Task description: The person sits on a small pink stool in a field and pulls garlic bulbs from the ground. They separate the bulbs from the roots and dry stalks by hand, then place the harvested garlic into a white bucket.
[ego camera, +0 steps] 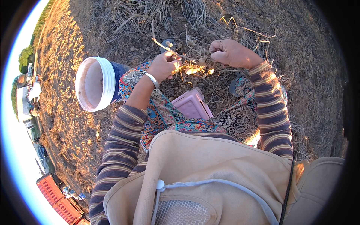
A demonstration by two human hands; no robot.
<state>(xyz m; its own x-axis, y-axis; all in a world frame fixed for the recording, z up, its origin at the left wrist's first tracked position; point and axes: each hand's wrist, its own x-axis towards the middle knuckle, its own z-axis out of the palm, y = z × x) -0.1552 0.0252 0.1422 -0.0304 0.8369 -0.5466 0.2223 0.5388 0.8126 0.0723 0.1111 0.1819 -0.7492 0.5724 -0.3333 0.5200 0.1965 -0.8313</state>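
Observation:
My left hand (163, 66), with a bracelet at the wrist, pinches a dry plant stem (158, 43) that stretches up and away over the soil. Just right of its fingertips, sunlit pale pods that look like peanuts (191, 71) hang among thin roots. My right hand (235, 54) is curled above the dry stalks to the right, thumb against the fingers; whether anything is inside it is hidden. Between my knees rests a pink plastic box-like object (192, 104), partly covered by my patterned trousers (166, 112).
A blue bucket with a white rim (109, 84) is beside my left knee, its mouth tilted toward me. Heaps of dry plants (146, 15) lie ahead on the cloddy soil (309, 70). Far left are an orange-red truck body (59, 199), people and vehicles. A beige hat brim (219, 160) covers the lower view.

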